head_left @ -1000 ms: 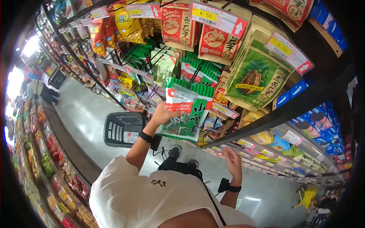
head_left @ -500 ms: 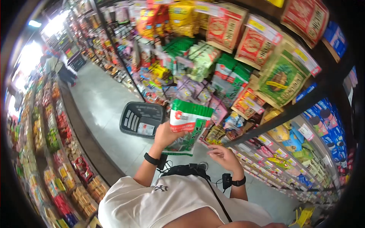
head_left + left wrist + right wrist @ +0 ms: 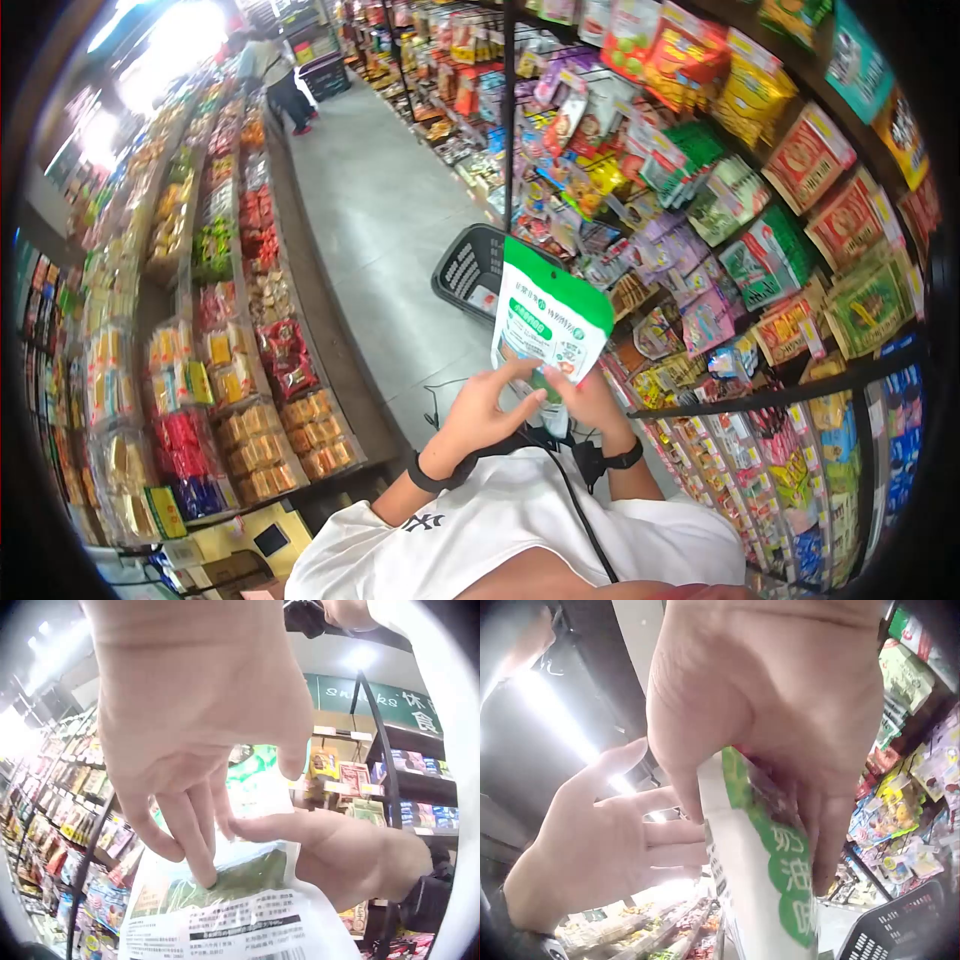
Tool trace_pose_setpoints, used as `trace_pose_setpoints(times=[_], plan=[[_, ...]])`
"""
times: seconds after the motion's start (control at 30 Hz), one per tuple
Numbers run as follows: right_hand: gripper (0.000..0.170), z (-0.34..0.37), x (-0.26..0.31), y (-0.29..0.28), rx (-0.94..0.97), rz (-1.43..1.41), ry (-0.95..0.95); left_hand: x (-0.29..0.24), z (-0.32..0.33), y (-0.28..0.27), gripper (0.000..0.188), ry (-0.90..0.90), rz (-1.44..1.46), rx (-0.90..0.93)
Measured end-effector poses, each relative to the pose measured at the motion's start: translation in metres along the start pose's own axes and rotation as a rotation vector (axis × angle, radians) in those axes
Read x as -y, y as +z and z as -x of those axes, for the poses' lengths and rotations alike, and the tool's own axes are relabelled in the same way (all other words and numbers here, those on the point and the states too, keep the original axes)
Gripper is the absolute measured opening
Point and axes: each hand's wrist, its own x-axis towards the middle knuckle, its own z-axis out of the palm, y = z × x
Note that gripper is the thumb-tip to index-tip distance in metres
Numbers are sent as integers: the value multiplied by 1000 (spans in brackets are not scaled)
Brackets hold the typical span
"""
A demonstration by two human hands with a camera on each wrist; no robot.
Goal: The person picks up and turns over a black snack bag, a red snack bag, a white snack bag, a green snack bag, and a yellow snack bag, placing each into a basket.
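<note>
In the head view a snack bag (image 3: 545, 300), white with a green top band, stands tilted in front of the person's chest, its printed back facing the camera. The right hand (image 3: 597, 408) grips the bag at its right side, thumb on the near face and fingers behind. Loosely extended, the left hand (image 3: 480, 408) lies against the lower left of the bag. The left wrist view has the left fingers (image 3: 199, 855) touching the bag's face above small print, the thumb held apart. The right wrist view catches the bag edge-on within the right hand (image 3: 772, 697).
A dark shopping basket (image 3: 455, 280) sits on the floor beyond the bag. Hanging snack packets (image 3: 690, 240) crowd the rack at the right, behind a black upright (image 3: 509, 130). Bins of wrapped sweets (image 3: 265, 230) line the left. Another person (image 3: 275, 80) stands far down the aisle.
The left hand held the bag earlier; now the right hand grips it and the left only touches it. The bag has turned from its front to its back. The view has swung left.
</note>
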Motion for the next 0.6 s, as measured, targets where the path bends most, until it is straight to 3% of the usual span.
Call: trace_pose_setpoints(times=[0.03,0.2,0.27,0.33,0.43,0.6], plan=[[33,-10,0,6,5,-123,44,6,4,-12,53,4,32,-54],[35,-54,30,22,151,-59,-12,29,4,-77,89,-289,23,-265],[37,-70,34,28,197,-126,20,61,4,-83,87,-286,152,-234],[35,-90,42,38,189,-199,23,61,-10,-102,83,-284,203,-129],[31,-133,31,45,160,-190,46,97,-28,-111,75,-313,286,-204],[28,-215,15,51,67,-54,73,109,-89,-141,64,-343,237,-311]])
